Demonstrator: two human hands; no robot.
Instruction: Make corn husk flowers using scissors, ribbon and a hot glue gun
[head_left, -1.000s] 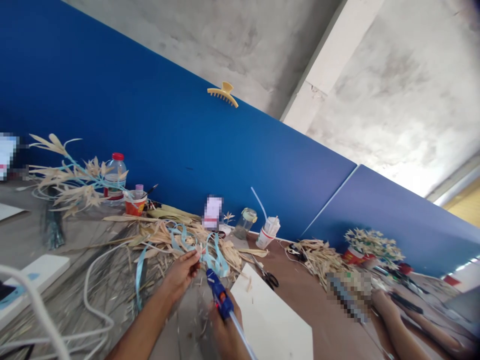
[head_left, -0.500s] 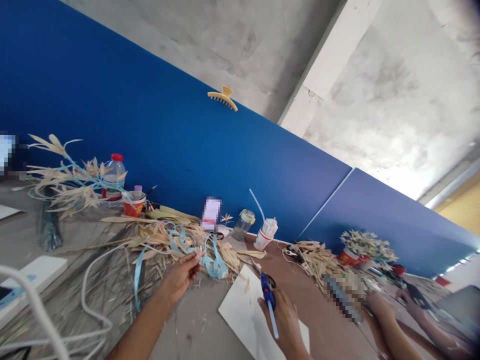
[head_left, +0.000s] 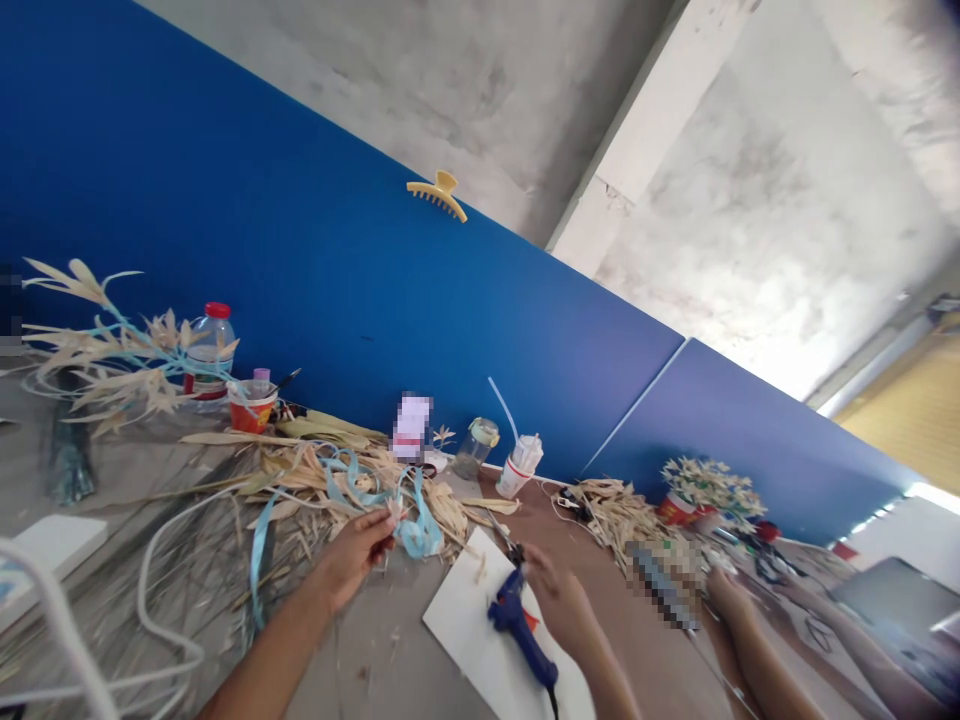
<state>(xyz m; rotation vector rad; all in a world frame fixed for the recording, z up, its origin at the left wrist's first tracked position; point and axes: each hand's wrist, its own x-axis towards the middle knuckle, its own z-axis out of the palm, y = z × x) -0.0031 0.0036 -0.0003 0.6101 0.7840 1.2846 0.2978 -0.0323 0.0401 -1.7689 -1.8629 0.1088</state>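
My left hand (head_left: pixel 352 555) is closed, pinching a small pale petal-like piece (head_left: pixel 396 509) between thumb and fingertips at the edge of the dried husk pile. Light blue ribbon (head_left: pixel 421 525) curls just beyond those fingertips. A blue glue gun (head_left: pixel 517 625) lies on a white board (head_left: pixel 469 605), its cord running toward the bottom edge. To the right of the gun, my right hand (head_left: pixel 555 590) is off it, fingers stretched forward and slightly blurred, with nothing visible in them. Its fingertips are close to a pair of scissors (head_left: pixel 508 537), partly hidden at the handles.
Dried husks (head_left: pixel 300 460) and thin stems cover the left side. A white cable (head_left: pixel 154 570) loops there. Behind stand a red-capped bottle (head_left: pixel 210 350), a red cup (head_left: pixel 251 410), a glass jar (head_left: pixel 475 450) and a white cup (head_left: pixel 520 468). At right, another person's hands (head_left: pixel 727 595) are at work.
My right hand has let go of the glue gun, which now lies on the board, and has moved forward toward the scissors. My left hand keeps its pinch. The view has shifted slightly.
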